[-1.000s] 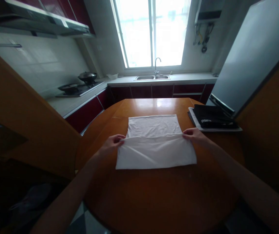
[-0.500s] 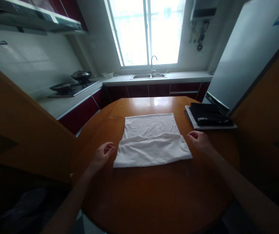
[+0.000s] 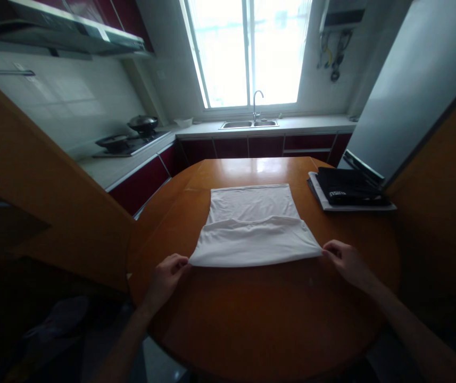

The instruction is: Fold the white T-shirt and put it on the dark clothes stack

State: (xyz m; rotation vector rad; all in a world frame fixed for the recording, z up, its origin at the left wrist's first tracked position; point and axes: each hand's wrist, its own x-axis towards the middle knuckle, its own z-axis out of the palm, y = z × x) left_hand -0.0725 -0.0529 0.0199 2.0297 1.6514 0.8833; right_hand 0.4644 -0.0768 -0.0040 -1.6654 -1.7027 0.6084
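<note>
- the cloth point(image 3: 254, 227) lies flat at the middle of the round table point(image 3: 259, 319), white, with its near half folded up over the far half so that a doubled band runs across it.
- the left hand point(image 3: 166, 278) sits at about 8 o'clock from the cloth's middle, fingers curled and pinching the near left corner of the fold.
- the right hand point(image 3: 347, 261) sits at about 4 o'clock from the cloth's middle, fingers closed on the near right corner; that corner is drawn out to a point toward the hand.
- both forearms come in from the near edge of the table, the left from 7 o'clock, the right from 5 o'clock.
- the near edge of the cloth runs straight between the two hands, taut and touching the table.
- a dark folded garment point(image 3: 347, 187) with pale lettering rests on a pale sheet at about 2 o'clock from the cloth, well apart from it, near the table's far right rim.
- a fridge point(image 3: 407, 101) stands just behind that garment.
- beyond the table, at 12 o'clock, a sink point(image 3: 248, 124) with a tap sits under a bright window point(image 3: 249, 53).
- at 10 o'clock a stove point(image 3: 130, 143) carries two pans.
</note>
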